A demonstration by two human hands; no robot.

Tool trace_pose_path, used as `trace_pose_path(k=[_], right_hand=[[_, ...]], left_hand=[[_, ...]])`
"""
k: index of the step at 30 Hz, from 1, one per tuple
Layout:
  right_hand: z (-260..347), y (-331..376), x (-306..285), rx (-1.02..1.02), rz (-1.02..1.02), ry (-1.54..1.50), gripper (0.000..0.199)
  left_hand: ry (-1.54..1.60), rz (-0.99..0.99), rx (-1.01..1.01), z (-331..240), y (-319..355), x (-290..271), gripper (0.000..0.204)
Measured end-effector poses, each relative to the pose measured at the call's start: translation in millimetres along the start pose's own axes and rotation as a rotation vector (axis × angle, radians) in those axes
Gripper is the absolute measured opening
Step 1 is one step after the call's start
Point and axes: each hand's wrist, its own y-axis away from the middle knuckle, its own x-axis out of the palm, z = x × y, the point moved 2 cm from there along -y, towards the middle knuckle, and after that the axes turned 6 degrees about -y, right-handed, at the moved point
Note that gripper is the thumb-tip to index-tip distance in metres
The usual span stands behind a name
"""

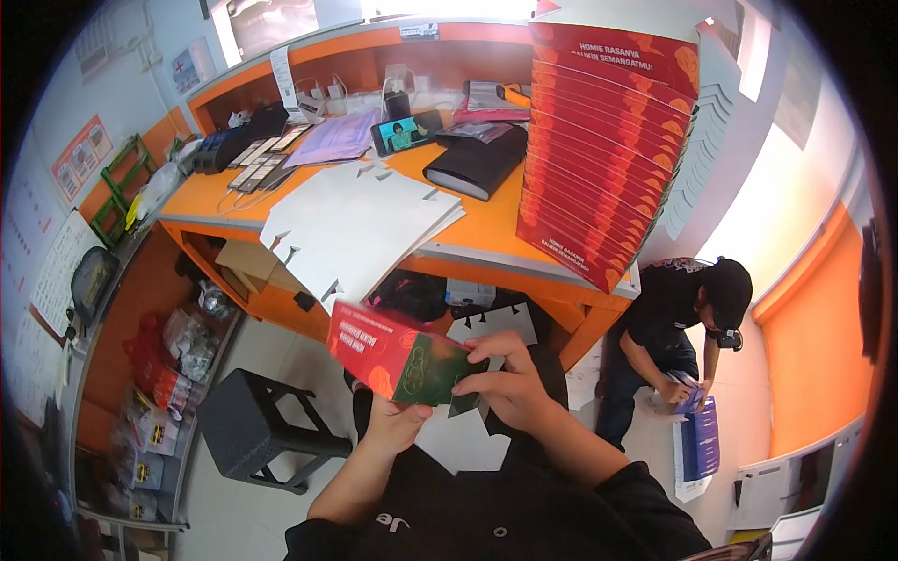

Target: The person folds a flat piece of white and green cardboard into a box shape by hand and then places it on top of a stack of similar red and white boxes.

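Observation:
In front of me I hold a red and green cardboard box (383, 351), partly folded, above my lap. My left hand (398, 425) grips its lower edge from beneath. My right hand (510, 383) is at the green end, thumb and fingers pinching a flap there. A white cut cardboard sheet (463, 439) lies on my lap below the box. More white flat box blanks (351, 224) are piled on the orange desk (496, 229), overhanging its front edge. A tall stack of red box pieces (608, 150) stands at the desk's right end.
A phone (407, 134) leans on the desk beside a black case (477, 159). A black stool (267, 425) stands on the floor at left, near shelves of bagged goods (192, 346). At right a seated co-worker (678, 318) handles blue packaging (700, 439).

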Motion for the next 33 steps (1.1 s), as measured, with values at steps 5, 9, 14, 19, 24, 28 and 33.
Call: trace_pose_path(k=[5, 9, 14, 19, 24, 28, 33], right_hand=[[-0.9, 0.6, 4.0, 0.068, 0.156, -0.240, 0.022], [4.5, -2.7, -2.5, 0.152, 0.320, -0.409, 0.032], [9.1, -12.0, -4.1, 0.048, 0.440, -0.185, 0.048], [9.9, -9.3, 6.2, -0.148, 0.350, 0.100, 0.055], [0.4, -9.0, 14.2, -0.120, 0.127, -0.282, 0.077], [-3.1, -12.1, 5.6, -0.091, 0.084, -0.331, 0.087], [5.8, -14.2, -6.3, 0.001, 0.307, -0.219, 0.061]], left_hand=[[-0.242, 0.085, -0.113, -8.6, 5.3, -8.2, 0.065], [-0.252, 0.033, -0.071, -14.6, 4.5, -10.3, 0.066], [-0.190, -0.052, -0.037, -18.1, 1.7, -19.0, 0.068], [-0.019, -0.084, -0.012, -18.5, -0.1, -19.0, 0.077], [-0.039, -0.060, 0.052, -29.6, -3.3, -9.8, 0.074], [-0.034, -0.156, 0.066, -32.7, -11.0, -3.5, 0.070], [0.026, -0.205, 0.032, -31.3, -13.7, -0.6, 0.067]])
